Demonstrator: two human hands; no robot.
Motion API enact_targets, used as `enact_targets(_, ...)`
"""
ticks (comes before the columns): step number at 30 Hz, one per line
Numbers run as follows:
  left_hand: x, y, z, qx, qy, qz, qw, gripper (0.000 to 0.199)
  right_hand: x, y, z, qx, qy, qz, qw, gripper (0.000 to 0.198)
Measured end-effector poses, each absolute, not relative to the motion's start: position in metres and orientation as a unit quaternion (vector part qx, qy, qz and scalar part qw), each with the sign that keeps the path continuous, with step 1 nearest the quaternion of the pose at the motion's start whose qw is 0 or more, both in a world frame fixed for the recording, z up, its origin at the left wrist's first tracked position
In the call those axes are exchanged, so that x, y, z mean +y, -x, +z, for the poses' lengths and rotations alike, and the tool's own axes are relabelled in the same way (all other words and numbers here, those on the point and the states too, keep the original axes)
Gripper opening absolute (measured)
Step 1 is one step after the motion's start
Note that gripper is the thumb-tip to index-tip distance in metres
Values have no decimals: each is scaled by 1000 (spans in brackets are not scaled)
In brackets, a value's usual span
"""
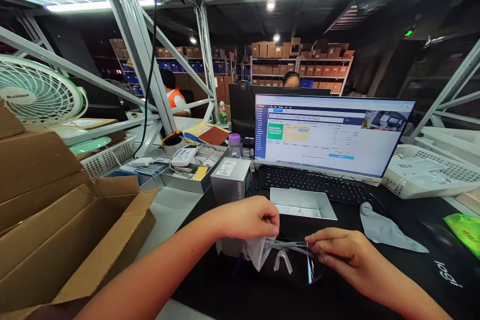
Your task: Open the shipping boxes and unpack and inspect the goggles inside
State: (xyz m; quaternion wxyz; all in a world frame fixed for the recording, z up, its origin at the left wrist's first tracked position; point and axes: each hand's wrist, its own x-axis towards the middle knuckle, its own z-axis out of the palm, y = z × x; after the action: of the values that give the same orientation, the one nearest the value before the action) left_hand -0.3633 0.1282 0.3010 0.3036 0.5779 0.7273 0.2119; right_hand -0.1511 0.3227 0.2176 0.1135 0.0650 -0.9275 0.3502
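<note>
Left hand (252, 219) in a loose fist on white wrap (258, 255) — right hand (343, 252) (fingertips only) pinched on clear eyewear (284, 262).

Our left hand (253, 217) curls tight, left forearm (165, 265) slanting from seven o'clock; our right hand (347, 252) pinches, right forearm (397, 290) toward four.

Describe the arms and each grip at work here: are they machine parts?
No, they are human. The left grip and right grip are ungloved hands; no ring or watch shows, though some fingers are partly hidden. The left forearm and right forearm are bare too: no sleeves, cables or printed markings in view.
</note>
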Motion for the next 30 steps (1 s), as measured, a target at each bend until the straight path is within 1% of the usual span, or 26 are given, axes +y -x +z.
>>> enact_targets(3,117,361,285,776,-517,300,199,21,324,157,213,-915,-38,371,153,18)
enact_targets(6,89,341,252,813,-428,394,30,31,321,163,209,-900,-8,410,151,18)
enact_targets(7,79,332,238,814,-402,418,-37,30,319,164,208,-895,2,421,147,19)
enact_targets(9,63,313,208,817,-380,416,-124,23,315,166,206,-886,19,440,144,22)
enact_targets(11,58,297,182,842,-349,390,-127,23,310,168,203,-879,32,454,142,23)
enact_targets(13,63,287,164,869,-310,370,-108,25,306,168,202,-873,35,466,139,23)
enact_targets(15,74,285,157,886,-273,363,-93,27,301,167,201,-871,31,472,133,23)
enact_targets(17,83,289,156,896,-246,356,-98,29,295,165,201,-873,21,471,125,22)
enact_targets(19,87,295,157,899,-233,347,-133,33,289,163,201,-880,-1,457,126,20)
enact_targets(22,87,300,157,868,-250,357,-238,36,280,162,199,-894,-55,417,156,15)
enact_targets(24,87,299,155,838,-276,370,-290,38,276,164,194,-898,-90,391,183,12)
enact_targets(27,86,290,147,793,-352,375,-326,39,271,167,183,-895,-119,357,239,14)
enact_targets(30,83,277,132,743,-427,368,-360,34,270,169,171,-888,-115,337,291,15)
